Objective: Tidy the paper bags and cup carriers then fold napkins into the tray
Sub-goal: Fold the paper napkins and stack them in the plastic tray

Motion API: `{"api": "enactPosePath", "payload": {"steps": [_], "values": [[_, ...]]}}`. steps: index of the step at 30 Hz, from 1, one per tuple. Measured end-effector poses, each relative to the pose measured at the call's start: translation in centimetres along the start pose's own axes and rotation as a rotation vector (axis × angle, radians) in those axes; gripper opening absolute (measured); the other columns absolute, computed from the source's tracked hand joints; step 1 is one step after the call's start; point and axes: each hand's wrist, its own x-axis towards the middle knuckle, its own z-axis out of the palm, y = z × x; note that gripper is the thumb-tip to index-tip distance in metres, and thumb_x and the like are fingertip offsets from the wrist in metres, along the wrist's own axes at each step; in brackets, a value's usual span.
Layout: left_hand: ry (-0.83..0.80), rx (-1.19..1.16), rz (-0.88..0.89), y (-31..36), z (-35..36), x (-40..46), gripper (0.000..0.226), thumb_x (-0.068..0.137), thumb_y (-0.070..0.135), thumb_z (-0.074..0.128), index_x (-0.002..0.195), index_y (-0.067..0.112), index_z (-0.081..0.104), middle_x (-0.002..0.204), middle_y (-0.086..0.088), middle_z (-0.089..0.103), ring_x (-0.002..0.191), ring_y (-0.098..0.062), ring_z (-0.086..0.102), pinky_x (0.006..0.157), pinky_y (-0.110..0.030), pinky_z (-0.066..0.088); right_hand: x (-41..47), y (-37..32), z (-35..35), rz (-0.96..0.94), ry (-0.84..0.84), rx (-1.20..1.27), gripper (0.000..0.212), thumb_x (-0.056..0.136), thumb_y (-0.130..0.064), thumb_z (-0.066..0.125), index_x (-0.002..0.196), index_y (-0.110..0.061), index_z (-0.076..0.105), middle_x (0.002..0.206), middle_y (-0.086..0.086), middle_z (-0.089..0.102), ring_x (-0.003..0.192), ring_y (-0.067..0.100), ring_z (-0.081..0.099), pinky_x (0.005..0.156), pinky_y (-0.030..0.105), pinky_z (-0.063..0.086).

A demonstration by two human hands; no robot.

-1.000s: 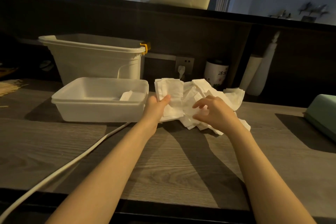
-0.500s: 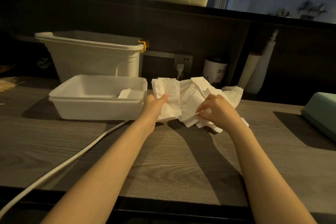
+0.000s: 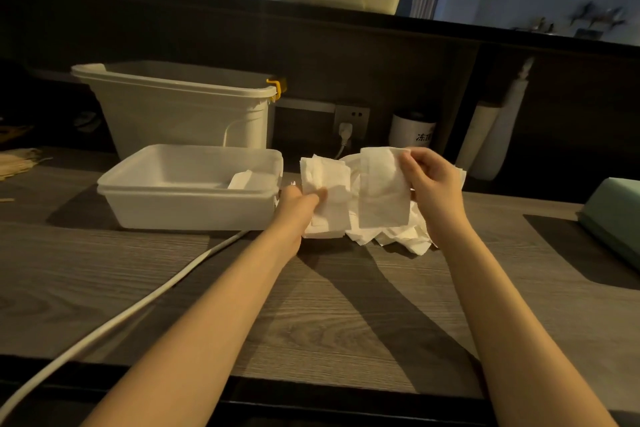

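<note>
Right hand [image 3: 431,184] pinches one napkin [image 3: 381,191] by its top corner, hanging long axis vertical above the loose pile [image 3: 398,236]; left hand [image 3: 301,199] grips a folded stack [image 3: 325,198], nearer the tray [image 3: 194,204], which lies left on the bench [image 3: 329,305].

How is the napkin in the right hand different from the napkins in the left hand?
The right hand pinches a single napkin by its top corner, so it hangs lifted above the loose pile; the left hand grips a folded stack, several layers thick, held low near the counter. The single napkin hangs open and flat; the stack is narrower and bunched. Both are white paper.
</note>
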Motion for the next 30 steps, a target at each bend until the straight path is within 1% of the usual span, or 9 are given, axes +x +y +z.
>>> {"api": "enactPosePath", "payload": {"steps": [3,6,10,13,17,19,23,26,30], "values": [[-0.081,-0.031,-0.050,0.0,0.4,-0.3,0.040,0.089,0.025,0.059,0.126,0.015,0.048,0.105,-0.003,0.053,0.109,-0.028,0.052,0.098,-0.048,0.044,-0.5,-0.3,0.9,0.130,-0.072,0.128,0.012,0.094,-0.030,0.054,0.086,-0.031,0.064,0.092,-0.009,0.063,0.088,0.011,0.059,0.078,0.030,0.051],[-0.148,-0.014,-0.083,0.0,0.7,-0.7,0.034,0.091,0.024,0.057,0.124,0.019,0.049,0.107,-0.002,0.058,0.105,-0.025,0.053,0.097,-0.047,0.044,-0.8,-0.1,1.8,0.161,-0.098,0.117,0.011,0.094,-0.030,0.055,0.087,-0.028,0.063,0.092,-0.008,0.063,0.088,0.012,0.059,0.073,0.028,0.051],[-0.290,-0.062,-0.071,0.0,0.7,-1.1,0.023,0.095,0.016,0.049,0.117,0.020,0.051,0.107,-0.003,0.060,0.099,-0.021,0.057,0.082,-0.037,0.051,-1.0,0.6,2.5,0.188,-0.073,0.057,0.009,0.094,-0.029,0.055,0.098,-0.022,0.059,0.094,-0.008,0.060,0.087,0.010,0.060,0.066,0.023,0.053],[-0.391,-0.139,-0.071,0.4,0.6,-1.5,0.014,0.097,0.030,0.043,0.106,0.028,0.053,0.103,-0.001,0.062,0.095,-0.018,0.060,0.077,-0.033,0.052,-0.9,1.0,2.6,0.207,-0.051,0.019,0.011,0.094,-0.030,0.054,0.099,-0.021,0.058,0.095,-0.008,0.059,0.085,0.009,0.059,0.065,0.021,0.052],[-0.446,-0.174,-0.102,0.6,0.6,-1.5,0.038,0.095,0.049,0.035,0.126,0.031,0.046,0.119,-0.004,0.060,0.107,-0.022,0.060,0.084,-0.035,0.052,-0.8,1.5,2.9,0.197,-0.010,-0.033,0.016,0.094,-0.031,0.053,0.105,-0.020,0.058,0.096,-0.008,0.057,0.082,0.006,0.058,0.062,0.019,0.050],[-0.437,-0.117,-0.087,0.7,0.6,-1.6,0.042,0.093,0.048,0.042,0.129,0.027,0.043,0.120,-0.005,0.059,0.107,-0.022,0.060,0.087,-0.036,0.052,-0.9,1.8,3.2,0.185,0.006,-0.069,0.021,0.094,-0.033,0.053,0.109,-0.018,0.059,0.095,-0.010,0.057,0.079,0.004,0.058,0.060,0.018,0.049],[-0.335,0.090,-0.003,0.4,0.7,-1.8,0.046,0.090,0.022,0.058,0.133,0.016,0.040,0.113,-0.001,0.054,0.107,-0.019,0.054,0.089,-0.035,0.050,-1.1,1.8,3.3,0.146,-0.019,-0.119,0.020,0.094,-0.033,0.053,0.109,-0.020,0.058,0.095,-0.011,0.058,0.082,0.010,0.062,0.058,0.019,0.052],[-0.251,0.069,0.021,0.4,0.6,-1.4,0.042,0.092,0.019,0.055,0.131,0.015,0.041,0.111,0.000,0.054,0.108,-0.019,0.052,0.095,-0.039,0.047,-0.7,1.4,2.6,0.067,-0.076,-0.153,0.013,0.095,-0.027,0.053,0.104,-0.019,0.058,0.089,-0.009,0.062,0.069,0.007,0.062,0.056,0.020,0.052],[-0.089,-0.008,0.003,0.6,0.0,-0.5,0.037,0.092,0.020,0.056,0.126,0.013,0.044,0.114,-0.003,0.055,0.106,-0.022,0.055,0.093,-0.041,0.049,-0.1,1.9,0.6,-0.134,-0.170,-0.476,0.008,0.092,-0.021,0.059,0.099,-0.020,0.062,0.091,-0.008,0.062,0.075,0.004,0.056,0.065,0.015,0.043]]}}
